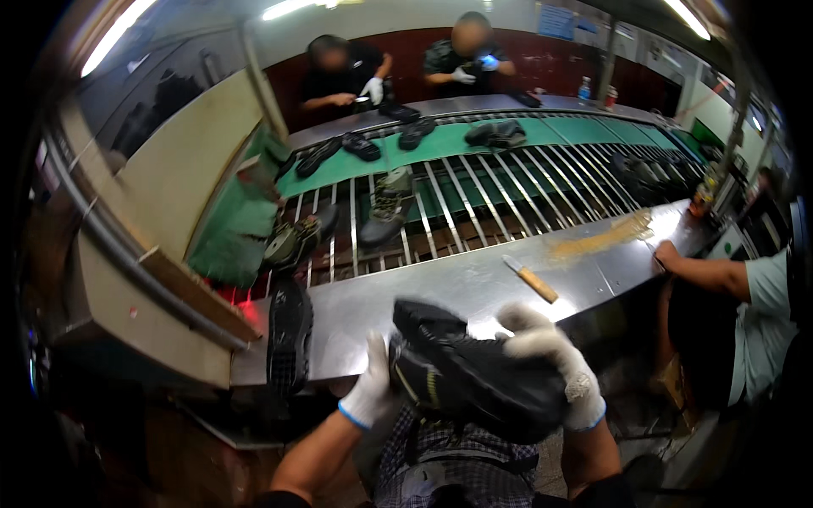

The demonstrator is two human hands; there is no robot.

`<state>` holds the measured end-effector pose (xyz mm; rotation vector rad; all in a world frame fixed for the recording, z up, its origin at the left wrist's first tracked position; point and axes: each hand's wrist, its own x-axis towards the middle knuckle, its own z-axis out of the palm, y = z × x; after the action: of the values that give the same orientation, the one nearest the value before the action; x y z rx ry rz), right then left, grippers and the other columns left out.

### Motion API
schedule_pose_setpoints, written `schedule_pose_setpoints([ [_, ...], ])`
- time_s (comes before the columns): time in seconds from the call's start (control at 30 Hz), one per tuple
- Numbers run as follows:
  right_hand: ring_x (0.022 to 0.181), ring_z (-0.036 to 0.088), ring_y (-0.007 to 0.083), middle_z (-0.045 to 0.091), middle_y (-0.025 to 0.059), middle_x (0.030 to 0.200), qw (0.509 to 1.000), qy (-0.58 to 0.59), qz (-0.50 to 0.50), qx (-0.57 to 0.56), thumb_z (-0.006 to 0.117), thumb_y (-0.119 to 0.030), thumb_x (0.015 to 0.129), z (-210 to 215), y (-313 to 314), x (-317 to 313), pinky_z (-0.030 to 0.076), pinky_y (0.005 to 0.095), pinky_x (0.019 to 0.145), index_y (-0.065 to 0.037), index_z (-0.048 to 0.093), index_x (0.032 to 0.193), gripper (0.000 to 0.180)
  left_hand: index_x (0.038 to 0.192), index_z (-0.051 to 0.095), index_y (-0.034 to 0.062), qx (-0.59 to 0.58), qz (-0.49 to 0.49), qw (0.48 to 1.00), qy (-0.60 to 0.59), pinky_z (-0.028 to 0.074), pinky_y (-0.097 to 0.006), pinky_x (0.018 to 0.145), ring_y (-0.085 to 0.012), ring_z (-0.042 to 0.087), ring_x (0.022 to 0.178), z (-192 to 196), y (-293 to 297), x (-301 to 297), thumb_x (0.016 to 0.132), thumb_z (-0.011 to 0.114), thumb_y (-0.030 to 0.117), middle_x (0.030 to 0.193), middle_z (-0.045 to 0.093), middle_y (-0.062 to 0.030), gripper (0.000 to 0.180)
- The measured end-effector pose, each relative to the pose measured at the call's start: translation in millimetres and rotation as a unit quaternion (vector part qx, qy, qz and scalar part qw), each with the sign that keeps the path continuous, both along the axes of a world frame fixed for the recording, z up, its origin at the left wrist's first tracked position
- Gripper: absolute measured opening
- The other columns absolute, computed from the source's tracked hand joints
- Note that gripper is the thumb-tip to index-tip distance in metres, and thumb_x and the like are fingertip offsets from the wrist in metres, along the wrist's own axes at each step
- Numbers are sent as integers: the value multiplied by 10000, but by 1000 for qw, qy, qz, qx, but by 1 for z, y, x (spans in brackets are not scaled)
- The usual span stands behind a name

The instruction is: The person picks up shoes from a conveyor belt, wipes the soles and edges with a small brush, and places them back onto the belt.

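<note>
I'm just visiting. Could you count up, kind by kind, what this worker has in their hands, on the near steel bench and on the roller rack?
White gloves: 2, on left hand and right hand
Black shoes: 2, held shoe and sole-up shoe on steel bench
Boots on roller rack: 2, upright boot and tipped boot
Knife: 1
Total: 7

A single head-worn view looks steeply down and forward from just above the grip, where the left hand [370, 391] and right hand [555, 360] clasp a black shoe [474, 372] close under the lens. Beyond the grip it faces across a steel bench [440, 292] to the far side of the line. Fisheye bending curves the edges; the corners go dark.
</note>
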<state>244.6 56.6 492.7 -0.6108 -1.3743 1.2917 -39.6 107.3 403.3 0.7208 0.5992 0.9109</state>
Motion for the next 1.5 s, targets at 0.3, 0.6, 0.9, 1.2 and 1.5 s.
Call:
schedule_pose_setpoints([
  [0.3, 1236, 697, 237, 727, 129, 1342, 907, -348, -51, -232, 1041, -163, 728, -184, -88, -32, 576, 393, 1084, -32, 552, 1497, 921, 1074, 758, -28, 306, 1, 951, 41, 553, -353, 995, -229, 712, 1041, -2, 59, 40, 1142, 532, 211, 1077, 771, -125, 336],
  [0.6, 1499, 489, 461, 440, 328, 1613, 925, -345, -137, 78, 1010, -521, 717, -80, -25, 5, 480, 533, 1204, 45, 441, 1596, 1191, 1159, 739, -31, 163, -109, 976, 90, 534, -349, 1041, -186, 678, 1067, -67, 44, 79, 1118, 577, 255, 1127, 755, -110, 331],
  [0.9, 981, 766, 316, 786, 84, 1045, 885, -376, 64, 268, 933, -226, 703, -74, -70, -26, 613, 463, 979, -90, 748, 978, 357, 1040, 758, -64, 235, 7, 957, 169, 570, -368, 978, -236, 724, 981, -70, 39, 63, 1120, 545, 200, 1027, 782, -146, 349],
  [1.2, 964, 674, 368, 643, 177, 1029, 909, -366, 24, 199, 891, -148, 697, -54, -22, -17, 571, 472, 883, -36, 615, 1117, 514, 1145, 661, 8, 479, 12, 812, 332, 590, -455, 861, -365, 707, 1034, 5, -80, 18, 743, 995, 329, 1134, 683, -189, 614],
  [1.5, 942, 647, 261, 670, 114, 1092, 942, -319, -16, 101, 1052, -329, 701, -94, 2, -8, 545, 412, 820, -52, 664, 1172, 669, 1219, 601, -7, 448, 113, 831, 309, 579, -423, 746, -327, 685, 917, -36, -56, 33, 660, 934, 155, 1088, 658, -181, 671],
])
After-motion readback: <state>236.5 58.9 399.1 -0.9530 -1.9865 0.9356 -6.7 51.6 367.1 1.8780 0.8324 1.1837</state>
